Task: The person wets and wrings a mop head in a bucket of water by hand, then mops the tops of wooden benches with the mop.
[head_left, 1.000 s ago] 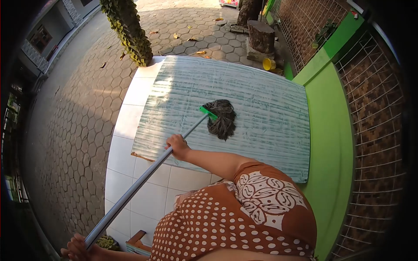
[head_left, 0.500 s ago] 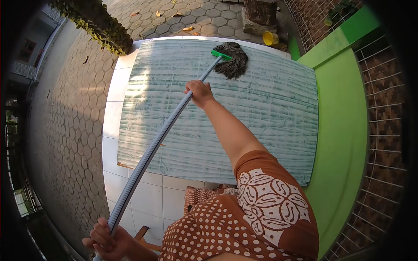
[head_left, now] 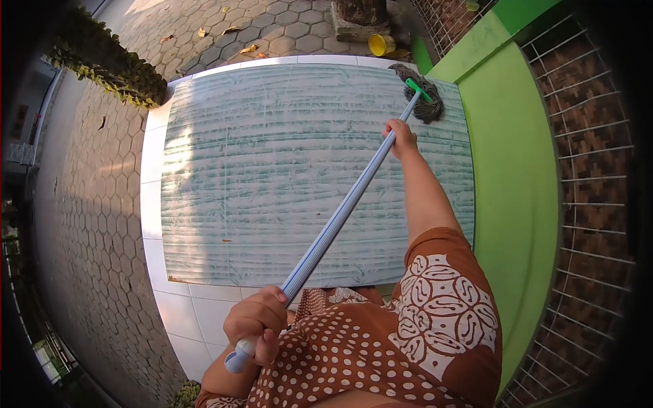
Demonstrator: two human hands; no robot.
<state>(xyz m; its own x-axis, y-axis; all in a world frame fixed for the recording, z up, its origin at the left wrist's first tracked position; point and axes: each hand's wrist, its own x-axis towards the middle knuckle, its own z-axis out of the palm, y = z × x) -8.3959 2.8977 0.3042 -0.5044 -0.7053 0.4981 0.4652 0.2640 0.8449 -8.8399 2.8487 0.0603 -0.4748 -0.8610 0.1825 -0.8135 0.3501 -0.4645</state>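
Observation:
A long mop with a light blue-grey ribbed handle (head_left: 343, 207) runs diagonally from the bottom of the view to the far right. My left hand (head_left: 257, 323) is wrapped round the handle near its rounded end cap, close to my body. Further along the shaft, my right hand (head_left: 401, 136) grips it just short of the green mop clamp (head_left: 417, 90). Dark grey strands of the mop head (head_left: 430, 110) lie on the far right corner of a pale green-and-white streaked mat (head_left: 272, 170).
White tiles (head_left: 151, 204) border the mat, with a green low wall (head_left: 520, 177) and wire mesh on the right. Beyond lie hexagonal paving, fallen leaves, a yellow container (head_left: 381, 45) and a leafy trunk (head_left: 112, 58). Small brown specks dot the mat.
The mop head has moved right toward the green wall. Both hands have moved right with the handle, the left also upward, bringing the handle's end into view. The camera view has shifted.

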